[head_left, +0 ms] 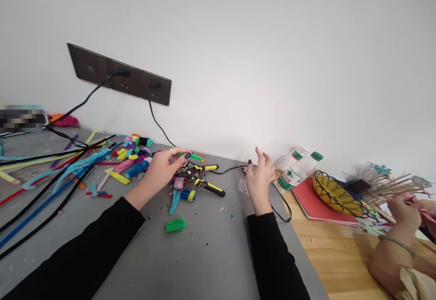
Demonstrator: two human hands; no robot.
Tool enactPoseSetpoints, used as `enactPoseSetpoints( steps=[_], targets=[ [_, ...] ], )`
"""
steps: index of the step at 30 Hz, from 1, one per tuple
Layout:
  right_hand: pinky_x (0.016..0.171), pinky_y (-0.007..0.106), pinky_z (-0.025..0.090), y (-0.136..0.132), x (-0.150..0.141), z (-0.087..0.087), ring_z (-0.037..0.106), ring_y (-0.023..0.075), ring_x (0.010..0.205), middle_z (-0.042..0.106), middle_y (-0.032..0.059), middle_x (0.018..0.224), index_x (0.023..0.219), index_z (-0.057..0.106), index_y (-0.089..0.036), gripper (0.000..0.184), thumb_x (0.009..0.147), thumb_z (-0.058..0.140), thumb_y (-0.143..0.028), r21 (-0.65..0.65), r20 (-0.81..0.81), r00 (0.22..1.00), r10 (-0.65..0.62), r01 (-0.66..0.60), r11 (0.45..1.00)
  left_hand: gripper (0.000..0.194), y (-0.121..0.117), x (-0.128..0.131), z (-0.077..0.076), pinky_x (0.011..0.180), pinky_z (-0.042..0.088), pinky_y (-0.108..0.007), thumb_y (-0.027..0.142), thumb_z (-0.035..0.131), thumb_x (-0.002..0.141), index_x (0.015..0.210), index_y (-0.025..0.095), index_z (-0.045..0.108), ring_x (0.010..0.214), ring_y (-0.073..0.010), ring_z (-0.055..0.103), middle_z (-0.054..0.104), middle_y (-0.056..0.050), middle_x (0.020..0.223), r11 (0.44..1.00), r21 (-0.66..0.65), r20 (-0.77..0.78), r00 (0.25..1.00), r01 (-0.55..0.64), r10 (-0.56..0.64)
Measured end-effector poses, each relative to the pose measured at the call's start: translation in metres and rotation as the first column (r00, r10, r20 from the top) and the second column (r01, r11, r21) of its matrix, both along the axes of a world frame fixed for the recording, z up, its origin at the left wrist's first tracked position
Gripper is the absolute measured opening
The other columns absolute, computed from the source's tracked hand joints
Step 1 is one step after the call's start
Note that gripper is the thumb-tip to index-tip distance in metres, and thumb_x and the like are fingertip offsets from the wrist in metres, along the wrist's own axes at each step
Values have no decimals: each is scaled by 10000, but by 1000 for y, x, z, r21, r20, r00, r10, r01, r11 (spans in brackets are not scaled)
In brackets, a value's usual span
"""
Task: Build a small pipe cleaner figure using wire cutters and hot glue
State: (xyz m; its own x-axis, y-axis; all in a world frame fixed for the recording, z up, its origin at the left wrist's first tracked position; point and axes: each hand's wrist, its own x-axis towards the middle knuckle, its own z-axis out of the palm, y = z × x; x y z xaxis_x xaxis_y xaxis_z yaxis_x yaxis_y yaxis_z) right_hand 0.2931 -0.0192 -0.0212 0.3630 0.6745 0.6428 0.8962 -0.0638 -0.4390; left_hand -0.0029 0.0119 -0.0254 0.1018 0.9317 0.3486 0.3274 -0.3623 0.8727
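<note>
My left hand [164, 167] reaches over a pile of craft bits, thumb and forefinger stretched out; its other fingers are mostly hidden. Just beside it lies a pair of wire strippers [209, 187] with black-and-yellow handles and dark jaws. Behind the fingertips is a bright green strip [195, 157]. My right hand [260, 179] is raised over the grey table's right side with fingers apart and nothing in it. Below the strippers are a blue-and-yellow pipe-cleaner bundle [188, 195] and a folded green pipe-cleaner bundle [175, 225].
Loose pipe cleaners [78, 168] spread across the left. Black cords run from a wall socket panel [119, 77]. To the right stand plastic bottles [294, 172], a red folder [318, 204] and a yellow basket [335, 195]. Another person's hand [403, 213] works at the far right.
</note>
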Motion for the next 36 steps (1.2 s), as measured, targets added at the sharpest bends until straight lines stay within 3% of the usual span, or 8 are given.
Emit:
enactPoseSetpoints(
  steps=[1,3,4,8,15,22,32,36],
  targets=[
    [1141,643,382,-2,8,2,545,419,1386,578,230,1474,1272,717,-169,416,1007,454,-352,-141,67,991,-113,121,983,382,-1,0,1,444,359,-285,517,622,874,1019,219,813,477,-191,550,742,-41,665,1000,9,-11,1000,-18,18],
    [1111,558,447,-7,21,6,593,408,1357,625,256,1403,1280,691,-123,441,1043,436,-392,-498,168,957,-236,289,818,349,-2,0,3,429,301,-282,459,608,871,1028,227,816,426,-174,466,639,-2,556,999,12,-31,999,-41,41],
    [1069,536,484,-9,26,7,634,420,1313,648,291,1358,1289,675,-70,463,1041,452,-392,-566,171,948,-267,316,761,347,-3,1,3,424,275,-282,443,601,869,1036,229,818,407,-170,431,582,15,512,999,7,-38,998,-43,43],
    [999,506,539,-14,35,6,703,438,1243,709,326,1271,1253,692,-28,501,1023,525,-440,-692,165,936,-310,334,640,367,-5,2,3,434,286,-291,448,588,871,1043,221,820,427,-185,468,576,8,512,999,-10,-23,999,-32,32],
    [1024,450,536,-12,35,8,700,398,1287,703,286,1366,1291,695,-80,495,982,618,-460,-763,168,944,-283,307,568,402,-4,2,0,438,270,-288,428,575,874,1105,213,824,414,-176,432,580,10,501,999,-21,-55,998,-24,23],
    [984,413,549,-16,25,21,716,378,1259,694,310,1328,1340,572,-15,501,993,570,-376,-730,135,941,-310,306,611,381,-4,4,-1,470,402,-310,392,597,852,1106,213,818,464,-162,506,839,-88,982,1000,12,-14,1000,-27,27],
    [934,412,537,-18,5,32,710,365,1231,684,250,1351,1307,491,-130,464,983,538,-459,-589,66,932,-357,325,740,374,-4,4,1,545,489,-301,435,644,828,1049,206,839,577,-207,651,818,-70,842,998,-48,-74,997,33,-37],
    [881,409,514,-15,-4,28,718,364,1148,737,199,1227,1274,535,-174,474,924,568,-491,-424,-67,969,-240,190,886,378,-6,7,3,594,533,-306,419,655,803,1039,193,845,673,-245,721,797,-72,783,995,-72,-86,993,69,-75]
  ],
)
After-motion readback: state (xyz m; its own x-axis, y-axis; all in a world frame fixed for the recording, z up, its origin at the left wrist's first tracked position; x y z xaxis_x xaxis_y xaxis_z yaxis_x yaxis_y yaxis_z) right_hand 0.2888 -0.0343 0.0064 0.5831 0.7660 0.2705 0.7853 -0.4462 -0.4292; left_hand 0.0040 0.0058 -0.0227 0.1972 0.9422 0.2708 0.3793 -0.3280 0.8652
